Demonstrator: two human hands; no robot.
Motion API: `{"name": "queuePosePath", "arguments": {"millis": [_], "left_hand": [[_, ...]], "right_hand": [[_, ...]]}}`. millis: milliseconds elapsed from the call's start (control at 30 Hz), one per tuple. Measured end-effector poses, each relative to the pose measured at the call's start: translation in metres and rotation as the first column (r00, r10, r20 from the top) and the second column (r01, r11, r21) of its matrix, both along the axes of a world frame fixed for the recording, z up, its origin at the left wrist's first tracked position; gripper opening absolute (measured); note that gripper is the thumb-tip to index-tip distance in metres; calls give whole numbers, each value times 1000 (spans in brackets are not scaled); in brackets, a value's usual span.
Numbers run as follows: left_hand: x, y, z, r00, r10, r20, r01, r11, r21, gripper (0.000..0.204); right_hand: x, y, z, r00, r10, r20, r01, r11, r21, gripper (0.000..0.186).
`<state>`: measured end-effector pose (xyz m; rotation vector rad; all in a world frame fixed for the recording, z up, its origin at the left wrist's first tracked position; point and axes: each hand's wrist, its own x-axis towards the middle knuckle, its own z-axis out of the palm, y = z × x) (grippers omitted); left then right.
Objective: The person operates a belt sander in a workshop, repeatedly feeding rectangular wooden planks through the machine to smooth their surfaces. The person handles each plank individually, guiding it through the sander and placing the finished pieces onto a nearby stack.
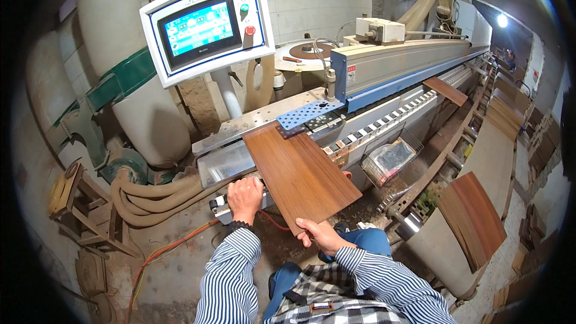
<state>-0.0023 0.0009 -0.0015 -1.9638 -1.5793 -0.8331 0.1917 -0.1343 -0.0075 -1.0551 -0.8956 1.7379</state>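
Note:
A brown wood-grain panel [303,174] lies slanted across the near end of a long edge-banding machine [402,60]. Its far end reaches under a blue perforated plate [309,114]; its near end juts out toward me. My right hand [324,237] pinches the near edge by its left corner, thumb on top and fingers beneath. Beside the panel's left edge, my left hand [245,199] is curled closed over the machine's front bar; its fingertips are hidden, so what it grips cannot be made out. Farther along the machine, another brown panel [445,91] sticks out.
A control box with a lit screen [201,29] stands at upper left. Thick hoses [150,201] and an orange cable [156,255] run along the floor. At right, stacked brown panels [471,219] rest on a conveyor [444,261]. A wire basket [393,159] hangs beside the machine.

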Motion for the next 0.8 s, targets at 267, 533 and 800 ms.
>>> {"name": "queuePosePath", "arguments": {"millis": [267, 533, 800], "left_hand": [[2, 0, 1, 1000, -13, 14, 13, 1000, -15, 26], [2, -1, 1, 1000, 15, -4, -15, 1000, -9, 28], [2, 0, 1, 1000, 12, -7, -12, 1000, -15, 28]], "right_hand": [[6, -1, 5, 995, -90, -32, 90, 996, 12, 36], [42, 7, 1, 980, -198, 3, 198, 980, -25, 34], [86, 18, 2, 956, -294, 9, 294, 956, 15, 34]]}}
